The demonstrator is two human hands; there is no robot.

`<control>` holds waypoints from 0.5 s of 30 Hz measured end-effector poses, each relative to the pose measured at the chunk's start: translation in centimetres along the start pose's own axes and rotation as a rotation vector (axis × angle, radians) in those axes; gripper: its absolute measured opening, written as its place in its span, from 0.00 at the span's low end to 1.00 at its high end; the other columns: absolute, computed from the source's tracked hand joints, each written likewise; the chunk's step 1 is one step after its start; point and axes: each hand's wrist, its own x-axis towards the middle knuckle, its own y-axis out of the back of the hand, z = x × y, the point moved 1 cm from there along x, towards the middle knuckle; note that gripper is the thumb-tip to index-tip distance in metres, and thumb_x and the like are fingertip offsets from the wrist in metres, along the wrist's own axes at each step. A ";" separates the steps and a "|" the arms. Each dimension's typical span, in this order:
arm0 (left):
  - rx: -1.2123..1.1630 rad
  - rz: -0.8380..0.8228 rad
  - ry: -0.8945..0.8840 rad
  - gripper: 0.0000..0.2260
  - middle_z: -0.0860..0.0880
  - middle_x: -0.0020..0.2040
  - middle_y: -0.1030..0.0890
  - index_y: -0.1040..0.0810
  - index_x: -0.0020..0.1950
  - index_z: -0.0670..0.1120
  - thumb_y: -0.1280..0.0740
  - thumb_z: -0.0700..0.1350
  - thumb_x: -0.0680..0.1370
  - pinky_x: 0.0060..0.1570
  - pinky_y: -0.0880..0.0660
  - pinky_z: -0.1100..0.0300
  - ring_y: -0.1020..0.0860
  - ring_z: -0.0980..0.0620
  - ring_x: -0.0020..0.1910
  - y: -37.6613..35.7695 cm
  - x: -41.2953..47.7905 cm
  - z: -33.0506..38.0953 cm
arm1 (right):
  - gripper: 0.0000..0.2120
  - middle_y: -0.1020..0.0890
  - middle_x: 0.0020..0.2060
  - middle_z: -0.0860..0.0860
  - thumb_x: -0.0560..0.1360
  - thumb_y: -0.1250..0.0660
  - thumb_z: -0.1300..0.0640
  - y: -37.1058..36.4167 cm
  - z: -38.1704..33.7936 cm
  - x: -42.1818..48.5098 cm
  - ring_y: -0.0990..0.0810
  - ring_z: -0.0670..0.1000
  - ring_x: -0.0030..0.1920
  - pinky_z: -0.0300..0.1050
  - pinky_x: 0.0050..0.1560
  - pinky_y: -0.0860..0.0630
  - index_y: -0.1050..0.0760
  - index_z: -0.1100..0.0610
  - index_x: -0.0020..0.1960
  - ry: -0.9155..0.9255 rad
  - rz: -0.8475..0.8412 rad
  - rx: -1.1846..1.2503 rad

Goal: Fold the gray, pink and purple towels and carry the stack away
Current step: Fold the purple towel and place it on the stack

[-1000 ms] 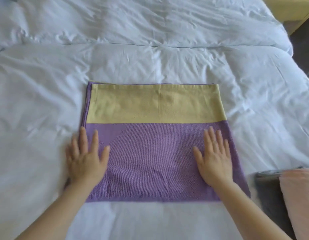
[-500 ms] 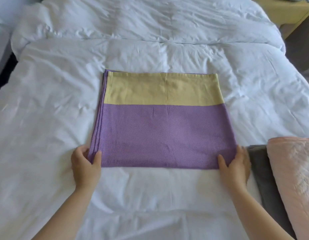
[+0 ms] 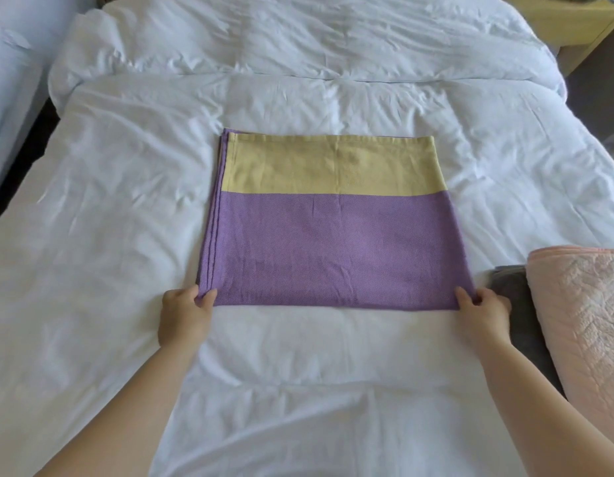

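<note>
Head view, entries listed near to far.

1. My left hand (image 3: 185, 315): pinches the near left corner of the purple towel (image 3: 333, 249), thumb on top and the other fingers tucked under the cloth, out of sight. A second ago this palm lay flat on the towel with its fingers spread.

2. My right hand (image 3: 484, 309): pinches the near right corner the same way, thumb on top. It too was pressing flat a second ago, and by half a second ago it had drawn back to the corner.

3. Gray towel (image 3: 515, 304): folded, just beside my right hand, mostly covered by the pink towel (image 3: 581, 321), which lies over it at the right edge of the frame.

4. Purple towel: a folded rectangle lying flat in the middle of the white bed cover (image 3: 126, 201), with layered edges showing along its left side. Its yellow band (image 3: 333, 166) runs across the far part.

5. Wooden nightstand (image 3: 574, 25): far right corner, well apart from the towels.

Note: the smoothing looks finished and both near corners are now held. I judge the next fold is ready to start, near edge carried over to the far edge. The corners must rise together or the layers will slip. After that, only stacking and carrying remain.
</note>
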 end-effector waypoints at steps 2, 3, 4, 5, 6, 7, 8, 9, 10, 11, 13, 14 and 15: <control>-0.248 -0.040 0.044 0.12 0.35 0.46 0.22 0.24 0.44 0.37 0.36 0.46 0.79 0.42 0.29 0.51 0.23 0.43 0.40 0.5 0.4 0.0 | 0.16 0.24 0.51 0.69 0.79 0.39 0.53 0.6 -0.5 0.4 0.26 0.63 0.47 0.49 0.45 0.34 0.26 0.68 0.50 -0.005 -0.009 -0.067; -0.405 -0.066 0.097 0.10 0.39 0.44 0.21 0.25 0.44 0.40 0.38 0.45 0.80 0.38 0.29 0.53 0.20 0.48 0.35 0.7 0.5 0.0 | 0.16 0.23 0.49 0.70 0.79 0.39 0.53 1.0 -0.7 0.5 0.25 0.66 0.50 0.50 0.45 0.34 0.27 0.68 0.49 0.002 0.008 -0.086; -0.519 -0.081 0.150 0.09 0.43 0.43 0.21 0.26 0.43 0.43 0.39 0.45 0.81 0.36 0.29 0.55 0.19 0.55 0.31 0.9 0.5 -0.3 | 0.15 0.22 0.48 0.69 0.79 0.39 0.53 1.3 -0.8 0.5 0.24 0.67 0.51 0.50 0.43 0.36 0.27 0.67 0.48 0.012 0.030 -0.099; -0.552 -0.094 0.171 0.09 0.45 0.41 0.21 0.28 0.42 0.45 0.39 0.45 0.81 0.35 0.29 0.56 0.19 0.58 0.29 1.0 0.4 -0.7 | 0.14 0.22 0.47 0.69 0.78 0.38 0.53 1.5 -0.7 0.4 0.24 0.67 0.50 0.50 0.42 0.37 0.28 0.65 0.46 0.023 0.043 -0.123; -0.513 -0.109 0.179 0.09 0.45 0.40 0.21 0.28 0.41 0.45 0.39 0.45 0.81 0.37 0.27 0.55 0.18 0.58 0.30 0.9 0.2 -1.1 | 0.12 0.21 0.46 0.68 0.78 0.37 0.54 1.5 -0.5 0.2 0.23 0.67 0.49 0.49 0.41 0.37 0.28 0.64 0.44 0.032 0.037 -0.155; -0.462 -0.119 0.182 0.09 0.44 0.39 0.20 0.27 0.42 0.44 0.39 0.45 0.80 0.40 0.24 0.53 0.17 0.54 0.34 0.7 0.1 -1.5 | 0.12 0.21 0.45 0.68 0.77 0.36 0.55 1.4 -0.1 0.0 0.23 0.66 0.48 0.49 0.41 0.36 0.28 0.64 0.43 0.037 0.017 -0.182; -0.410 -0.120 0.184 0.08 0.43 0.39 0.19 0.26 0.42 0.43 0.38 0.44 0.80 0.46 0.22 0.49 0.16 0.49 0.39 0.5 0.1 -1.8 | 0.11 0.20 0.45 0.68 0.77 0.35 0.56 1.1 0.2 -0.2 0.23 0.66 0.47 0.49 0.40 0.35 0.27 0.64 0.43 0.033 -0.008 -0.196; -0.369 -0.109 0.183 0.08 0.43 0.39 0.18 0.25 0.42 0.43 0.37 0.44 0.79 0.50 0.22 0.46 0.16 0.46 0.42 0.4 0.1 -1.8 | 0.11 0.20 0.45 0.67 0.76 0.34 0.56 0.8 0.3 -0.4 0.23 0.66 0.47 0.50 0.41 0.33 0.27 0.65 0.45 0.021 -0.023 -0.195; -0.355 -0.088 0.185 0.07 0.42 0.39 0.17 0.24 0.42 0.42 0.35 0.44 0.78 0.52 0.22 0.44 0.16 0.44 0.44 0.4 0.2 -1.8 | 0.11 0.21 0.48 0.68 0.76 0.33 0.57 0.6 0.2 -0.6 0.23 0.66 0.48 0.51 0.42 0.32 0.28 0.66 0.48 0.007 -0.014 -0.186; -0.371 -0.069 0.197 0.06 0.41 0.42 0.17 0.24 0.45 0.40 0.34 0.43 0.77 0.51 0.21 0.45 0.17 0.43 0.45 0.3 0.4 -1.7 | 0.13 0.24 0.52 0.68 0.75 0.32 0.58 0.5 -0.1 -0.9 0.25 0.66 0.51 0.52 0.45 0.30 0.29 0.66 0.52 0.004 0.018 -0.180; -0.515 -0.038 0.272 0.13 0.38 0.50 0.19 0.25 0.55 0.35 0.30 0.41 0.74 0.47 0.20 0.50 0.17 0.42 0.45 0.3 0.5 -1.3 | 0.19 0.30 0.61 0.65 0.73 0.31 0.58 -0.1 -1.1 -1.8 0.29 0.66 0.57 0.56 0.54 0.31 0.32 0.63 0.59 0.114 0.126 -0.222; -0.616 -0.030 0.315 0.17 0.39 0.51 0.20 0.25 0.58 0.34 0.28 0.41 0.73 0.44 0.20 0.54 0.18 0.42 0.45 0.1 0.6 -1.2 | 0.21 0.31 0.63 0.62 0.72 0.30 0.57 -0.6 -1.9 -2.6 0.31 0.65 0.60 0.58 0.58 0.32 0.31 0.60 0.62 0.237 0.167 -0.251; -0.689 -0.021 0.340 0.17 0.40 0.50 0.20 0.25 0.57 0.35 0.26 0.42 0.72 0.39 0.20 0.59 0.19 0.45 0.42 -0.1 0.5 -1.0 | 0.22 0.30 0.65 0.58 0.72 0.30 0.56 -1.5 -2.8 -3.6 0.32 0.63 0.63 0.58 0.60 0.33 0.30 0.58 0.64 0.386 0.181 -0.253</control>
